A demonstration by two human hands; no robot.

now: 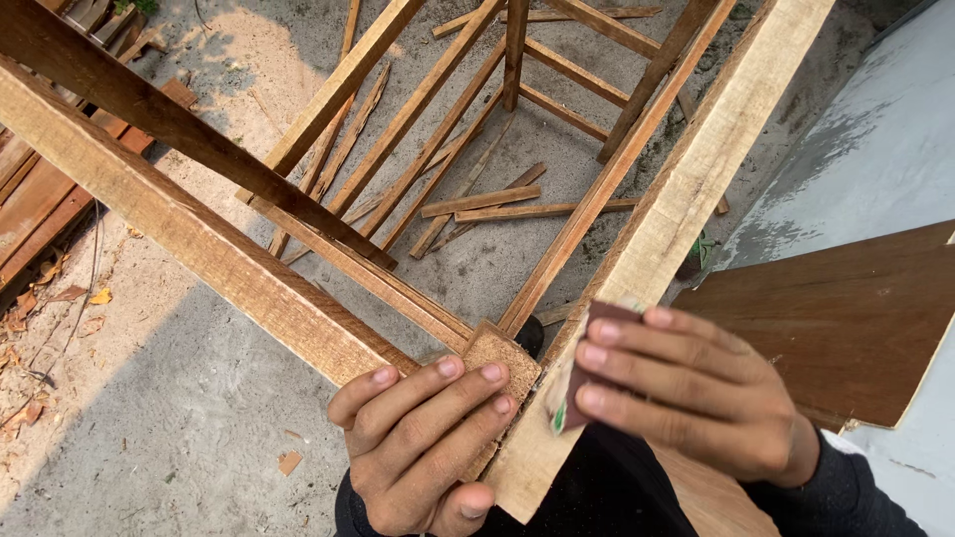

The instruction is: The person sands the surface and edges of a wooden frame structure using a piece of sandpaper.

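This is an outdoor carpentry yard, a rough open-air woodworking spot. A bare frame of pale, unfinished timber rails (249,278) stands on a dusty grey concrete ground (149,418) lit by sun. Thin offcut wooden strips (477,202) and small wood chips (289,461) lie scattered over it. Reddish-brown stacked planks (40,199) sit at the left edge, and a dark brown plywood sheet (846,328) lies at the right.

Two bare hands are at work near the bottom: a left hand (423,438) and a right hand (686,393). One folded reddish-brown sandpaper sheet (587,368) shows. Two pale thick wooden beams, left (199,244) and right (676,209). One dark brown plywood board (846,318), right.
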